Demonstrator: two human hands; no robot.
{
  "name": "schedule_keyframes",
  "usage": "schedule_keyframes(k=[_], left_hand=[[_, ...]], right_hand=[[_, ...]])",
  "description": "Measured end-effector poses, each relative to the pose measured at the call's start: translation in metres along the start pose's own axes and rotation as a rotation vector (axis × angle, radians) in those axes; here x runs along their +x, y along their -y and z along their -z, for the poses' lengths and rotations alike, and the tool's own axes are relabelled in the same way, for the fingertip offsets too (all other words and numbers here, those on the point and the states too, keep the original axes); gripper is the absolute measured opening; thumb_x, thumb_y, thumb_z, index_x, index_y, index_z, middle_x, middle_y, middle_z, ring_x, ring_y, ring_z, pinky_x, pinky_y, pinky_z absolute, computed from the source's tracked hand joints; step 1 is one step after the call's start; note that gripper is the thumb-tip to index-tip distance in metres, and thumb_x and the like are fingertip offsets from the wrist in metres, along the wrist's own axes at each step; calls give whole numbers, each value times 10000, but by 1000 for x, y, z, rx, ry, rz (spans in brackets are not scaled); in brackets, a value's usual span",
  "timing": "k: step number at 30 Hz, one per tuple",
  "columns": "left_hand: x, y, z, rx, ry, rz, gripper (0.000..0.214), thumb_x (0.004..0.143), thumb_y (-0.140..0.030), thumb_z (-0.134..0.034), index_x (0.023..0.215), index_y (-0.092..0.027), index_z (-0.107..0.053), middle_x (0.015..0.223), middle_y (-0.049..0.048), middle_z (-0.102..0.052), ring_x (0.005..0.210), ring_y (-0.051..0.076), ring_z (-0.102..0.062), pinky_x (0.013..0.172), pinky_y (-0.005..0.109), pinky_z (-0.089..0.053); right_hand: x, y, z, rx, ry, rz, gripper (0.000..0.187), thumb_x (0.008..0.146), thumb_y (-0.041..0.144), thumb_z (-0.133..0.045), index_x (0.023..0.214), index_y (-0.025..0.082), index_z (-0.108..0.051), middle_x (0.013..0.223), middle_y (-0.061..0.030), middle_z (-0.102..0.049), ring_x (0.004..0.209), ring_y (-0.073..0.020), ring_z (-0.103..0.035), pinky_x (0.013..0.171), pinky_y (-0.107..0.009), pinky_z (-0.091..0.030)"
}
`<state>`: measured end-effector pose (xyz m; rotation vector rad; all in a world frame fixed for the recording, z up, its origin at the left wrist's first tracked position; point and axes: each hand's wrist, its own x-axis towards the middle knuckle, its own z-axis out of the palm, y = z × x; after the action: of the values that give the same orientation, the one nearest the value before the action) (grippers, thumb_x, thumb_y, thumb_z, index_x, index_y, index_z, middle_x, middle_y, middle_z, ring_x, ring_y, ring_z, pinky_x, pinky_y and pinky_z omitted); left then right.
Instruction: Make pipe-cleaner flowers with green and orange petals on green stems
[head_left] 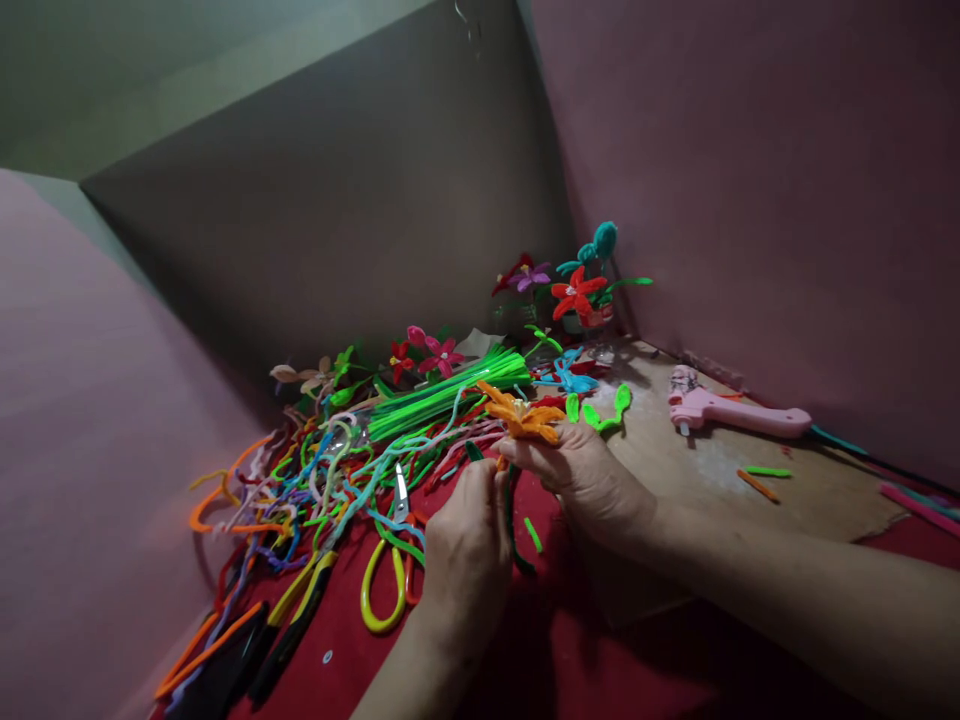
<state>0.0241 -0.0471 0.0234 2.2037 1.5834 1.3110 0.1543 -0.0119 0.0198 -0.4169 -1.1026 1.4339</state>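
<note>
An orange pipe-cleaner flower (pixel 525 415) with a pale centre faces upward in my right hand (pixel 600 490), pinched at its base between thumb and fingers. Just below and to the left, my left hand (pixel 469 545) is closed, back toward me, at the flower's underside. A dark green pipe-cleaner stem (pixel 517 548) hangs down beside this hand, and a bit of dark green shows past its knuckles. The left fingertips are mostly hidden. Yellow-handled scissors (pixel 384 590) lie close to the left wrist, over red cloth (pixel 345 620).
Tangled coloured pipe cleaners (pixel 300 500) and a bright green bundle (pixel 450 395) fill the left and back. Pliers (pixel 296 610) lie at front left. A pink glue gun (pixel 739 410) rests on brown board (pixel 817 490), right. Finished flowers (pixel 577 292) stand behind, near the walls.
</note>
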Motion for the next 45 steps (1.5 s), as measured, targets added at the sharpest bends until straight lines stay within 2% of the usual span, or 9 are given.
schedule_keyframes(k=[9,14,19,22,25,29,32,39,45], left_hand=[[3,0,6,-346,77,191,163,768,-276,-579,631,-191,-556,536,-40,-378,484,87,-309,473,176,-282],[9,-8,13,-881,310,537,240,795,-339,-553,632,-170,-501,445,-80,-340,322,26,-215,313,134,-198],[7,1,18,-1418,628,616,188,818,-321,-526,717,-164,-550,422,-109,-307,255,-10,-97,248,110,-227],[7,4,18,-1483,740,628,184,827,-311,-511,718,-168,-548,422,-119,-272,255,-7,-65,240,120,-251],[7,-2,15,-1102,519,572,216,823,-359,-506,736,-170,-561,453,-83,-379,272,20,-211,276,136,-244],[5,-13,7,-420,62,258,110,725,-279,-634,769,-179,-629,550,-29,-502,459,80,-428,461,179,-344],[2,-14,5,-292,-35,133,41,709,-224,-636,693,-186,-638,564,-23,-489,523,94,-427,543,191,-360],[8,-10,16,-1002,328,586,218,802,-337,-540,670,-168,-502,438,-89,-347,305,19,-180,290,132,-197],[8,0,15,-1497,616,635,159,831,-279,-500,724,-162,-513,445,-123,-248,286,-4,-11,223,105,-195]], right_hand=[[-1,-1,-4,30,46,18,142,632,234,-728,760,188,-686,739,12,-631,766,-126,-554,784,-292,-422],[-1,4,-2,15,140,-17,102,730,241,-645,779,162,-688,710,8,-600,673,-96,-513,668,-246,-413],[0,3,3,91,247,-127,114,725,252,-646,773,150,-656,619,25,-533,521,-66,-403,483,-213,-306],[0,0,3,116,244,-153,97,720,244,-644,727,147,-644,597,29,-503,524,-67,-380,486,-216,-284],[1,-2,3,94,124,-115,98,716,247,-648,696,151,-637,556,46,-464,498,-58,-327,470,-220,-233],[0,-3,2,58,-2,-111,105,702,248,-659,664,156,-626,529,64,-418,473,-53,-281,455,-227,-203],[-1,-2,1,47,2,-87,73,697,229,-666,677,166,-635,553,64,-439,488,-54,-296,484,-228,-247],[0,-1,3,36,187,-77,131,703,250,-667,809,175,-689,670,21,-553,573,-71,-403,548,-221,-326],[-1,-1,4,117,258,-172,119,701,270,-665,776,177,-665,615,27,-558,494,-59,-359,465,-209,-256]])
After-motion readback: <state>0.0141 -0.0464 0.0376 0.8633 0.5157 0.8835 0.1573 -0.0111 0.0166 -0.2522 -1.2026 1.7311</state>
